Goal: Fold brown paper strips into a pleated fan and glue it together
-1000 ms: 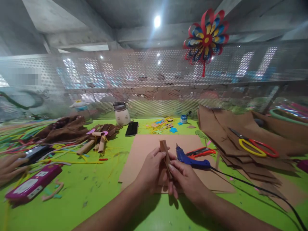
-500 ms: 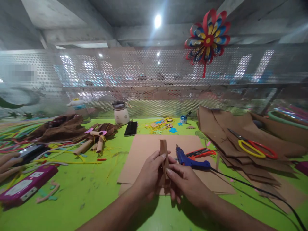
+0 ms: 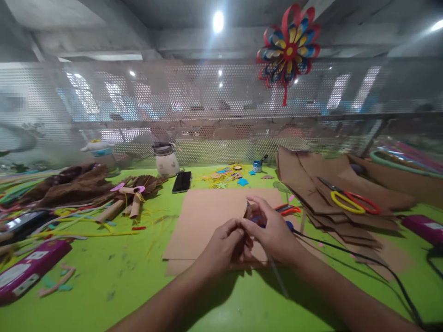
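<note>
Above a tan cardboard sheet (image 3: 197,226), my left hand (image 3: 224,242) and my right hand (image 3: 273,230) meet, fingers bent and pressed together around a brown paper piece (image 3: 247,211). Only a small tip of the paper shows above the fingers; the rest is hidden. My right hand largely covers the blue glue gun (image 3: 290,225) lying behind it. An orange-handled cutter (image 3: 289,210) rests just to the right.
Brown paper sheets (image 3: 311,184) with yellow-and-red scissors (image 3: 349,201) lie right. A phone (image 3: 182,182), jar (image 3: 166,160) and paint pot (image 3: 257,166) stand behind. Paper rolls (image 3: 111,211) and a purple box (image 3: 32,272) are left. A black cord (image 3: 360,255) crosses the right.
The paper strip stood upright between my hands; now it is mostly hidden by closed fingers. My right hand has moved up over the glue gun. The view has shifted slightly.
</note>
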A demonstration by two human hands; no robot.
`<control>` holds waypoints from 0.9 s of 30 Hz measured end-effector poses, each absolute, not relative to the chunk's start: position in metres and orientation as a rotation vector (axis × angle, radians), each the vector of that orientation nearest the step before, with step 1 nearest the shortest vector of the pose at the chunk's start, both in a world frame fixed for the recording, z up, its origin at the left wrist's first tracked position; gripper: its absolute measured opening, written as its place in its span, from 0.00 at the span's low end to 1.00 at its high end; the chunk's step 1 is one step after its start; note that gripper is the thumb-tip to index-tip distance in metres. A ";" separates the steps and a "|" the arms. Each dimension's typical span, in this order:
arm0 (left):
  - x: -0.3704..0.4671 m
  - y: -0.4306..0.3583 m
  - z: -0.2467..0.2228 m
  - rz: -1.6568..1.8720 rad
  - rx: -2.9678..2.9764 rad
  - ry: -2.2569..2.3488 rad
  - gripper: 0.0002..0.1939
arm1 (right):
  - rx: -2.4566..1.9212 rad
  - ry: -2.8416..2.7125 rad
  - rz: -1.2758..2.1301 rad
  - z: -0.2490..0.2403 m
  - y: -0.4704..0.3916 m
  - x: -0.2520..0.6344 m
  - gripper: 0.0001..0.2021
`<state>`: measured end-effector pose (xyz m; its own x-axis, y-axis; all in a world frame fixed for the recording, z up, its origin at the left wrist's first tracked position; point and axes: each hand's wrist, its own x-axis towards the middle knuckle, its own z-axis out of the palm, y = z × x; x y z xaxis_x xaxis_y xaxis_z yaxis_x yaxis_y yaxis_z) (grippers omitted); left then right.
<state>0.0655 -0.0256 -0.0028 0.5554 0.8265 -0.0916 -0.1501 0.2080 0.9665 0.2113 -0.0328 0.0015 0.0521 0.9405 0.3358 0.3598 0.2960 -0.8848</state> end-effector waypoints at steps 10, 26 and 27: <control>0.066 -0.033 0.005 0.649 1.191 0.748 0.14 | -1.163 -1.401 0.751 0.003 -0.031 0.216 0.11; 0.058 -0.024 -0.006 0.713 1.082 0.650 0.14 | -1.217 -1.536 0.683 0.020 -0.022 0.226 0.17; 0.056 -0.021 -0.004 0.786 1.075 0.655 0.14 | -1.250 -1.593 0.618 0.026 -0.016 0.228 0.18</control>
